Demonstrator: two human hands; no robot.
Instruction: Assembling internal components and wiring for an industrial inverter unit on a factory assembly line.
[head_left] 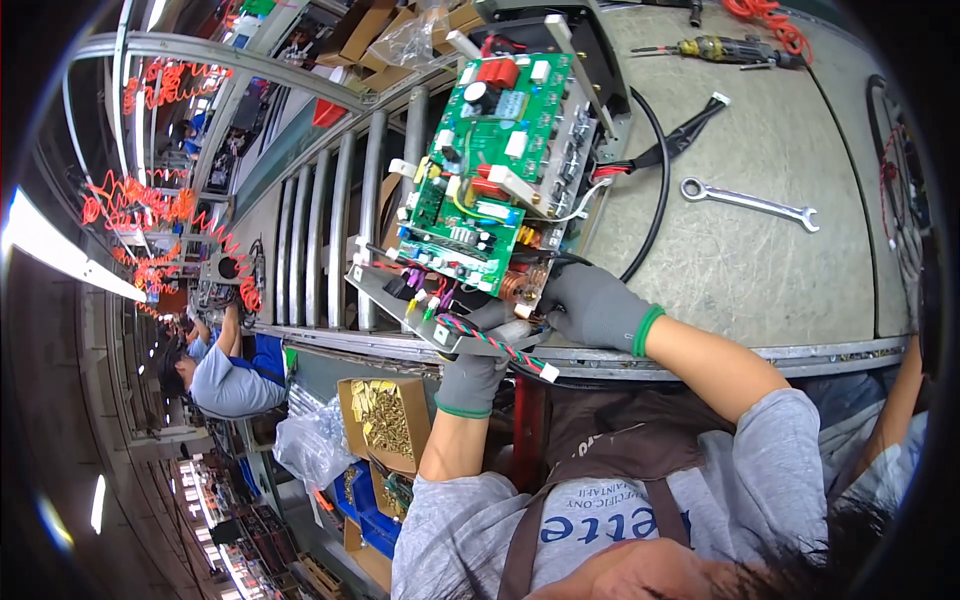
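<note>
A machine unit with a green circuit board point(462, 215) stands in front of me, its parts and wiring exposed. At its near end is a tilted metal panel point(395, 303), with several coloured wires around it. My left hand point(472, 380), in a grey glove with a green cuff, is closed around the panel's near edge; part of its fingers is hidden behind the metal. My right hand point(598, 308), gloved the same way, has bent fingers at the unit's near right corner, beside a copper coil point(517, 288). Its fingertips are hidden. A red, green and black twisted cable point(490, 338) hangs over the panel edge.
Right of the unit lie a combination wrench point(750, 203), a black cable point(663, 190) and a yellow-black power screwdriver point(735, 50). Metal rollers point(340, 230) run to the left. Below the bench edge is a cardboard box point(352, 410) of brass screws. Another person point(235, 375) works farther left.
</note>
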